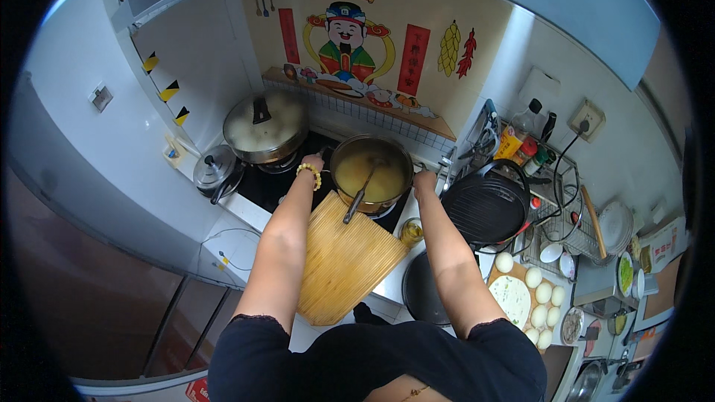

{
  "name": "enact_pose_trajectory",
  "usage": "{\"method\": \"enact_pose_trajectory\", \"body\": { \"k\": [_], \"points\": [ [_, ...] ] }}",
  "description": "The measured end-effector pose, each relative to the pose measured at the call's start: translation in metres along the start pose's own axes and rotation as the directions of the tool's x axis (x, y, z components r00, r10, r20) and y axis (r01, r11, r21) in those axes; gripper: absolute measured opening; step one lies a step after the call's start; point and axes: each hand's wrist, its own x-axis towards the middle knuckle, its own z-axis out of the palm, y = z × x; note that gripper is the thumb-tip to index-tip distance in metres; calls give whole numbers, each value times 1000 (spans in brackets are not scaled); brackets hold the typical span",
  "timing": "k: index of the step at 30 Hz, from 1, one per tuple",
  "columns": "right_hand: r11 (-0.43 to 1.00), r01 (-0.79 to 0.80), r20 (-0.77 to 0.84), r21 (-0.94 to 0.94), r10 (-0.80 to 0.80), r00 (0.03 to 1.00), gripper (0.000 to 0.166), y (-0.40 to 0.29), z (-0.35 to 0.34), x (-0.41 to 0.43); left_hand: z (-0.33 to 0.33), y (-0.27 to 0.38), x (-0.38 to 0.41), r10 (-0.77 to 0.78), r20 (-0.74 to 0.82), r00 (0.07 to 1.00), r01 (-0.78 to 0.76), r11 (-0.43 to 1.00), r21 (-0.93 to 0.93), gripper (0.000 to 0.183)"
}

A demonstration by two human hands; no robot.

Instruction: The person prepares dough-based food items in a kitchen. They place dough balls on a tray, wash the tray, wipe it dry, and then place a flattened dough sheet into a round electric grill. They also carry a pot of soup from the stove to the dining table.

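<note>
A deep metal pot (pixel 403 152) of yellowish, soup-like liquid (pixel 357 170) stands at the right burner of the black gas hob (pixel 262 185). My left hand (pixel 314 164), with a yellow bead bracelet at the wrist, grips the pot's left handle. On the other side my right hand (pixel 424 180) is closed around the right handle. A ladle (pixel 360 196) rests in the liquid, its handle leaning over the near rim. Just in front, a ribbed straw-coloured board (pixel 346 259) lies between my forearms, partly under the ladle's handle end.
A lidded steamy pan (pixel 265 127) occupies the left burner, beside a small lidded pot (pixel 215 170). Rightward are a glass jar of yellow liquid (pixel 411 231), a black ridged griddle pan (pixel 486 201), another dark pan (pixel 423 287), dough balls (pixel 543 293), a flat dough round (pixel 509 297) and a wire rack (pixel 570 229).
</note>
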Motion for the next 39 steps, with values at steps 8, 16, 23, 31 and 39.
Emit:
{"method": "enact_pose_trajectory", "body": {
  "k": [8, 16, 23, 31, 39],
  "points": [
    [1000, 17, -139, -2, -17, 990, 16, 8, 18, 47, -23, 17, -8, -292, -22, 956, 238, 818, -524, 30],
    [964, 246, 18, -100, -246, 969, 21, -69, 40, -23, -59, -64, -5, -388, -300, 872, 96, 735, -671, 20],
    [699, 437, 159, -567, -427, 890, 22, 35, 29, 100, -40, 27, -49, -235, -264, 935, 53, 832, -553, 31],
    [910, 361, -183, -202, -397, 899, 49, -87, -30, -107, -68, -36, -167, 14, -611, 792, -406, 759, -509, 24],
    [844, 512, -130, 159, -496, 858, 23, -11, -68, -224, 13, -29, -361, 205, -88, 975, -183, 509, -841, 19]
  ]
}}
